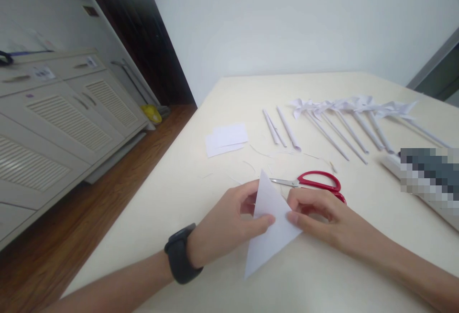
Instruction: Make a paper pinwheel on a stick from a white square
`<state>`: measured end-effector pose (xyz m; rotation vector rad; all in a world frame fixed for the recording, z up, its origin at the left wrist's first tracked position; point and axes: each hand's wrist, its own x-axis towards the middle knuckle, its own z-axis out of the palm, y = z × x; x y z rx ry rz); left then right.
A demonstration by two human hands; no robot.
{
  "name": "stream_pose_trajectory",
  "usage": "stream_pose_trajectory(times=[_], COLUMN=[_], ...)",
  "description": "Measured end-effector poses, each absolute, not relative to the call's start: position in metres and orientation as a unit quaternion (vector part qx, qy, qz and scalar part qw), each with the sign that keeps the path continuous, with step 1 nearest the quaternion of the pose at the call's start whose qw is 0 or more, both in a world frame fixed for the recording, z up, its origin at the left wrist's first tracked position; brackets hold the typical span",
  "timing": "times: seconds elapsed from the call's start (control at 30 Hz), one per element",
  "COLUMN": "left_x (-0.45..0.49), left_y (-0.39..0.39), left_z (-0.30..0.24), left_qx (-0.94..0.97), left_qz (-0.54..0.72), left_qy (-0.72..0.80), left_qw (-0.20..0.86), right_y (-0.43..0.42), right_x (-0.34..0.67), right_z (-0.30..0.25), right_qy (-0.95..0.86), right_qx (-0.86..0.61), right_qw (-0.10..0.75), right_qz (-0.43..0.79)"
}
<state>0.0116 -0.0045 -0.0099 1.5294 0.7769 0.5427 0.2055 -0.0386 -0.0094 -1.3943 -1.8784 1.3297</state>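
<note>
A white sheet of paper (270, 236), folded into a triangle, is held up just above the near part of the table. My left hand (238, 220) grips its left side, thumb on the front face and fingers behind. At the right corner, my right hand (319, 212) pinches the paper between thumb and forefinger. Red-handled scissors (319, 174) lie right behind the paper and my right hand, their blades pointing left. The blade tips are hidden behind the paper, and part of the lower handle loop is covered by my right hand.
Flat paper pieces (229, 138) lie on the table (251, 93) at the left. Rolled paper sticks (287, 129) and several paper pinwheels (322, 110) lie farther back. Thin paper strips (258, 150) are scattered between. A pixelated object (426, 174) sits at the right edge.
</note>
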Motion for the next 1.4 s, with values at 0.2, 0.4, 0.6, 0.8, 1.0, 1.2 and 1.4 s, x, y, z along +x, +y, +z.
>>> stream_pose_trajectory(times=[0.2,0.4,0.6,0.8,1.0,1.2,1.4], left_x=[0.013,0.014,0.013,0.015,0.014,0.013,0.014], left_y=[-0.003,-0.002,0.003,0.002,0.000,0.003,0.005], left_z=[-0.012,-0.012,-0.009,-0.008,-0.008,-0.004,-0.003], left_qx=[0.590,0.580,0.570,0.581,0.599,0.616,0.628], left_qz=[0.269,0.247,0.228,0.228,0.222,0.226,0.222], left_qy=[0.315,0.320,0.369,0.369,0.363,0.388,0.403], left_qw=[0.693,0.708,0.698,0.689,0.678,0.648,0.628], right_y=[-0.038,-0.040,-0.041,-0.041,-0.043,-0.040,-0.036], right_x=[0.203,0.202,0.204,0.202,0.201,0.205,0.211], right_z=[-0.010,-0.014,-0.019,-0.015,-0.018,-0.017,-0.013], right_qy=[-0.714,-0.693,-0.705,-0.730,-0.729,-0.679,-0.635], right_qx=[-0.501,-0.525,-0.513,-0.508,-0.514,-0.512,-0.512], right_qw=[0.229,0.213,0.209,0.210,0.215,0.264,0.414], right_qz=[0.431,0.446,0.443,0.405,0.398,0.455,0.404])
